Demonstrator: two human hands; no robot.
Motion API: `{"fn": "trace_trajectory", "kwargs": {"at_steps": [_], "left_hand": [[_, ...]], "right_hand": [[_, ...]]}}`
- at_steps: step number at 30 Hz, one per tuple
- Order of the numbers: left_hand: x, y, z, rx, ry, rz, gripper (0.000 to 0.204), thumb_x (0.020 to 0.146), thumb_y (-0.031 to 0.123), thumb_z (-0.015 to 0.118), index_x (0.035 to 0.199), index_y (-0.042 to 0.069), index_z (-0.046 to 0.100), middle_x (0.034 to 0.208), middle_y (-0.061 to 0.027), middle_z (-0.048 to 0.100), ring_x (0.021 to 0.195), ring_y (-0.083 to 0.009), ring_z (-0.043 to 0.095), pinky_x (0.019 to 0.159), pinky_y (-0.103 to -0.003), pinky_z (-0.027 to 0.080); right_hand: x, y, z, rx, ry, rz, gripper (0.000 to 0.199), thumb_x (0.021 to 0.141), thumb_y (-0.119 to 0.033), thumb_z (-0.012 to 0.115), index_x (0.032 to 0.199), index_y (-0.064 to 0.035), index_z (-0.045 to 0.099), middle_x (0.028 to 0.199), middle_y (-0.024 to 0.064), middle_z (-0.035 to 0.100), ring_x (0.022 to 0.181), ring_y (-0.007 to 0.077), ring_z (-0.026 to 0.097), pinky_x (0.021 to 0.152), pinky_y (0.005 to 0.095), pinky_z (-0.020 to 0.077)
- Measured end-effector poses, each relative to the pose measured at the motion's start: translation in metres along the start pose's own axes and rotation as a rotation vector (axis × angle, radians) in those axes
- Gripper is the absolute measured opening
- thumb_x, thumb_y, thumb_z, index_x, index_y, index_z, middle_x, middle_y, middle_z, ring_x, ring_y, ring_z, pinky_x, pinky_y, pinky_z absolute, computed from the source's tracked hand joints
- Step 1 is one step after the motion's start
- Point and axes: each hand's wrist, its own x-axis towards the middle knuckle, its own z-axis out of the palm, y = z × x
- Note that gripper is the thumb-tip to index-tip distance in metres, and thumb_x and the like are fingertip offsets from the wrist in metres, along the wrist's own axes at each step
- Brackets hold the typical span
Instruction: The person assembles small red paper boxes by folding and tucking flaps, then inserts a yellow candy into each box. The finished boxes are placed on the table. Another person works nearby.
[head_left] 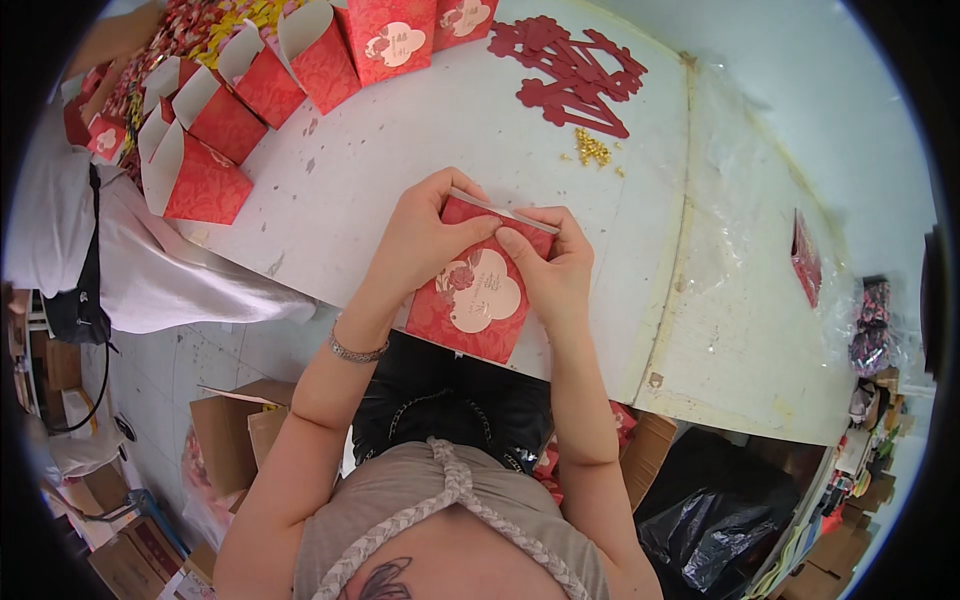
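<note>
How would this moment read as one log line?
left hand: grips red box top | right hand: pinches box flap | open red boxes: row on white table

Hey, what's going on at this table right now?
A person is holding a flat red paper box over the edge of a white table, both hands pinching its top edge: left hand, right hand. Finished open red boxes stand in a curved row at the far left, and red paper cutouts lie beside small gold pieces.
</note>
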Motion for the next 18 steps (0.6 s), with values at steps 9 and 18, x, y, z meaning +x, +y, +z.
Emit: {"fn": "trace_trajectory", "kwargs": {"at_steps": [9,18], "left_hand": [[-0.004,-0.013,0.0,-0.172,0.004,0.033,0.006,0.075,-0.006,0.06,0.077,-0.001,0.06,0.079,-0.0046,0.064,0.071,-0.008,0.058,0.065,-0.022,0.048],[-0.023,-0.012,0.005,-0.231,0.058,0.093,0.011,0.087,0.008,0.056,0.083,-0.001,0.06,0.083,-0.005,0.063,0.075,-0.0076,0.056,0.066,-0.021,0.047]], "right_hand": [[0.001,0.016,-0.005,-0.022,-0.052,-0.219,0.01,0.079,0.008,0.062,0.08,-0.0019,0.064,0.083,0.0025,0.063,0.074,0.0077,0.056,0.066,0.0209,0.045],[-0.009,0.025,-0.007,-0.095,-0.059,-0.496,0.014,0.077,0.01,0.056,0.081,-0.0014,0.064,0.088,0.0093,0.063,0.074,0.0138,0.057,0.063,0.023,0.0436]]}}
